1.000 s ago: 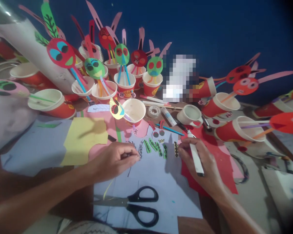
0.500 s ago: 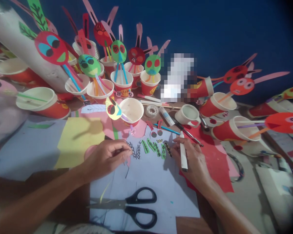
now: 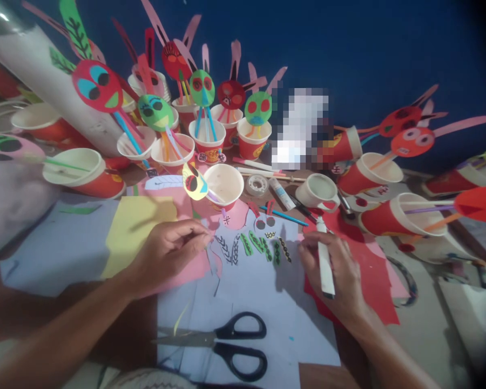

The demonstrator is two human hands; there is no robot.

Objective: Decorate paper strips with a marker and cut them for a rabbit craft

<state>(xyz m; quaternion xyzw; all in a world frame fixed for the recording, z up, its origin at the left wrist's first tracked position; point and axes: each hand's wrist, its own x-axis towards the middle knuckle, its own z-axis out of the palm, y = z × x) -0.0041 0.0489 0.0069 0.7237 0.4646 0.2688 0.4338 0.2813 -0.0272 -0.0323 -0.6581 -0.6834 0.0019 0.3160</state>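
Note:
My left hand [image 3: 166, 251] is closed in a pinch just left of the leaf-patterned paper strips [image 3: 229, 249]; whatever its fingertips hold is too small to make out. In my right hand [image 3: 342, 270] a white marker [image 3: 326, 265] is gripped, slanting down across the fingers. Between the hands, several small green cutouts with black drawing [image 3: 261, 246] lie on white paper [image 3: 247, 292]. A dark, yellowish chain-like strip [image 3: 285, 249] is nearest my right fingertips, with a gap between. Above them rest two round dark-eyed cutouts with red tips [image 3: 265, 221]. Black-handled scissors [image 3: 241, 346] lie closer to me.
Several red paper cups with paper faces on straws, such as a yellow face [image 3: 195, 183], stand behind and at both sides. A tape roll [image 3: 257, 185], a glue tube [image 3: 282, 194], a white mug [image 3: 318, 192] and a blue pencil [image 3: 285, 216] lie mid-table. Red paper [image 3: 364, 275] lies right.
Both hands have drawn slightly outward from the cutouts, the left to the left and the right to the right with the marker. The view has shifted a little.

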